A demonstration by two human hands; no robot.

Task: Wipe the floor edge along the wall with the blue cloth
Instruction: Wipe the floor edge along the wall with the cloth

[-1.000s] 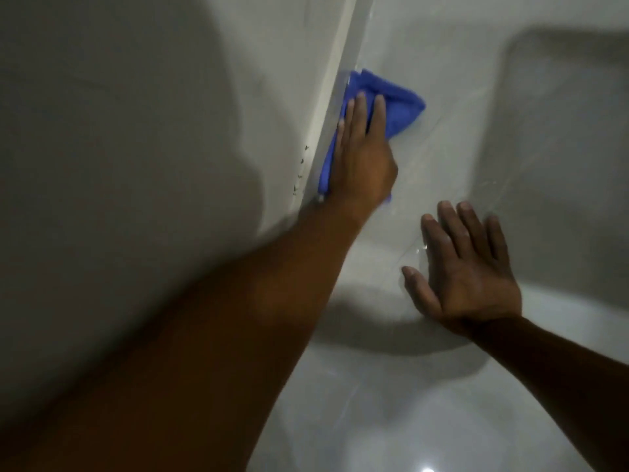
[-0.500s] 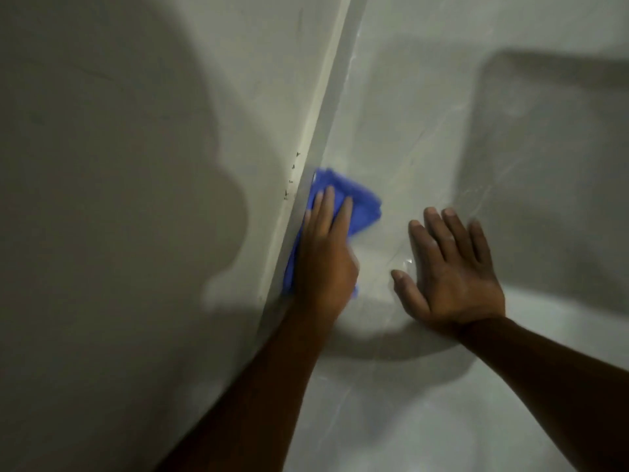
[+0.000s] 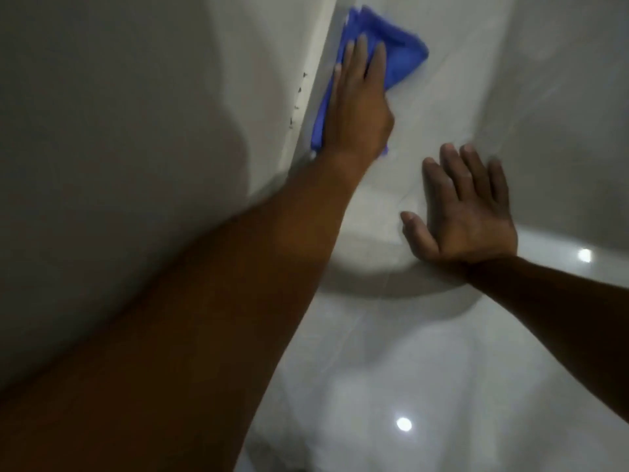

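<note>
A crumpled blue cloth (image 3: 401, 52) lies on the pale glossy floor, pushed against the base of the wall (image 3: 136, 131) on the left. My left hand (image 3: 360, 107) lies flat on top of it, fingers pointing away from me, pressing it into the floor edge (image 3: 318, 93). Most of the cloth is hidden under that hand. To the right and nearer me, my right hand (image 3: 466, 212) rests flat on the floor with its fingers spread and nothing in it.
A few small dark specks (image 3: 297, 100) mark the wall just above the pale skirting strip. The shiny tiled floor (image 3: 425, 352) reflects two ceiling lights and carries large shadows at the upper right.
My left hand has pushed the cloth forward along the wall edge, away from me, after drawing it back half a second ago. My right hand has stayed planted on the floor.
</note>
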